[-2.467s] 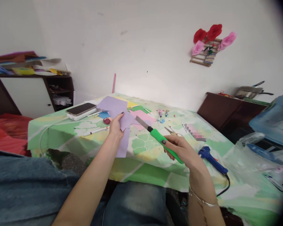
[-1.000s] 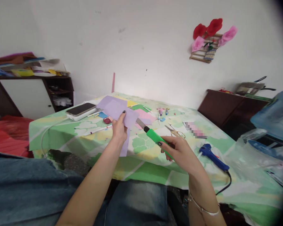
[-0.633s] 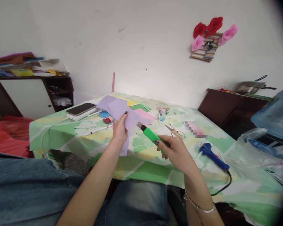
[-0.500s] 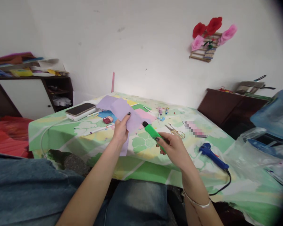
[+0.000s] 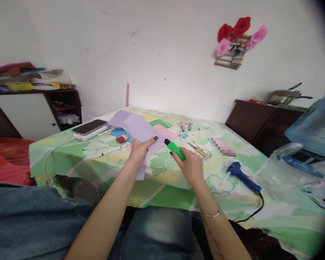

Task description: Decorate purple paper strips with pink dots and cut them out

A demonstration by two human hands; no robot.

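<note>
My left hand (image 5: 141, 151) is closed on a sheet of light purple paper (image 5: 138, 126), its thumb lying on top. The paper is held above the table and a strip of it hangs below the hand. Wrapped in my right hand (image 5: 191, 164) is a green utility knife (image 5: 176, 148) with a black end pointing up and left, toward the paper but apart from it. No blade can be made out. Gold-handled scissors (image 5: 202, 151) lie just beyond the right hand. Under and behind the purple sheet are pink paper (image 5: 168, 133) and blue paper (image 5: 121, 133).
A blue glue gun (image 5: 243, 177) with a black cord lies at the right, near a clear plastic bag (image 5: 281, 169). To the left are a phone (image 5: 90, 126) on a white box, a white pen (image 5: 109, 151) and a dark red rounded object (image 5: 121, 138). A flowered cloth (image 5: 162, 195) covers the table.
My right hand has turned and moved a little left and up, covering more of the knife. My left thumb has slid right along the paper. The view has shifted slightly.
</note>
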